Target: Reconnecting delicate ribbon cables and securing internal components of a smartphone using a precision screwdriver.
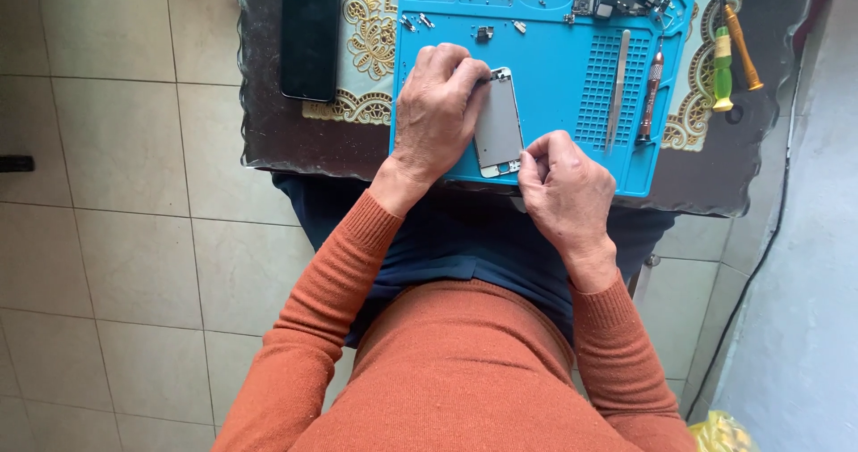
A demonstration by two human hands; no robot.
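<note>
Blue silicone repair mat [554,103] on dark table: left hand [438,112] pins grey rectangular phone screen frame [498,126]; right hand [563,179] pinches its near end. Disassembly appears midway (loose screws [483,33] far side already removed).

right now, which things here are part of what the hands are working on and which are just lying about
In use:
- left hand, pressing down on the phone screen panel
- right hand, pinching at the panel's bottom edge
- blue repair mat under the panel

Lying about:
- black phone
- metal spudger
- red-handled screwdriver
- green-handled screwdriver
- orange-handled tool
- small loose parts in the mat's top trays
</note>
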